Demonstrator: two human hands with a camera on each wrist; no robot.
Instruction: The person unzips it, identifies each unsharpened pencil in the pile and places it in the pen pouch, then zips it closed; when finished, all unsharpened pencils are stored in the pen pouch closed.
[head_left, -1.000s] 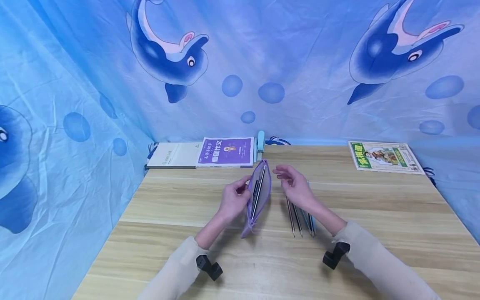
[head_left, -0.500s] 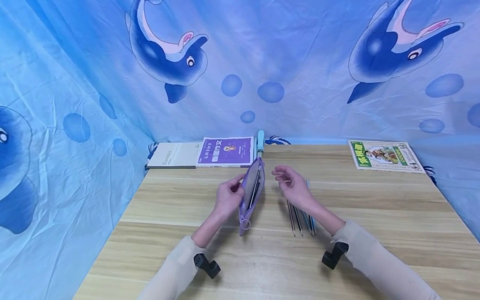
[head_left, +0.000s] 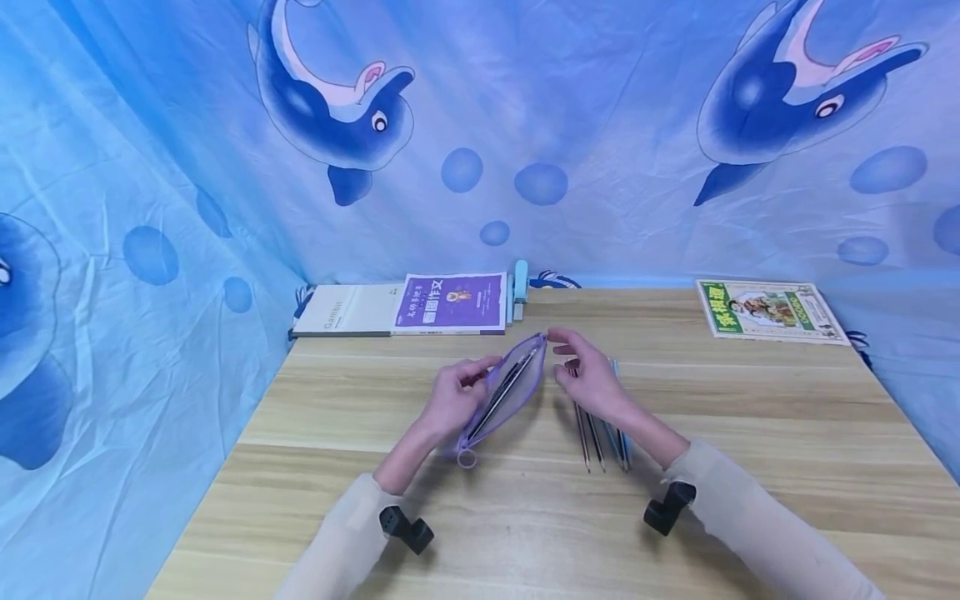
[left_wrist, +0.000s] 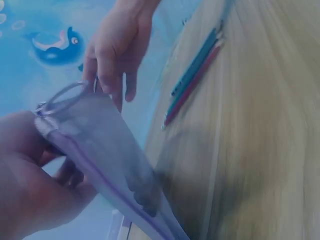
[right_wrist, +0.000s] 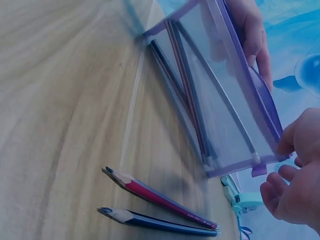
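Observation:
A purple-edged, see-through zip pencil pouch (head_left: 517, 385) stands tilted with its mouth open. Several pencils (right_wrist: 187, 82) lie inside it, visible through the clear side in the right wrist view. My left hand (head_left: 453, 394) grips the pouch by its left rim, fingers and thumb on the edge. At the far corner, my right hand (head_left: 592, 383) touches the pouch with a fingertip; its thumb is apart from the pouch. Below the right hand and forearm lie several loose pencils (head_left: 587, 437), points towards me. A zip ring (head_left: 467, 458) hangs at the pouch's near end.
At the back left lie a white book (head_left: 348, 308) and a purple book (head_left: 453, 304), with a mint-coloured object (head_left: 521, 287) beside them. A green-and-white booklet (head_left: 772, 312) lies at the back right. Behind the wooden table (head_left: 540, 533) hangs a blue dolphin-print curtain (head_left: 600, 100).
The pouch first shifts left with my left hand, then turns so its far end swings right to my right hand's fingertips. The right hand and loose pencils stay nearly in place.

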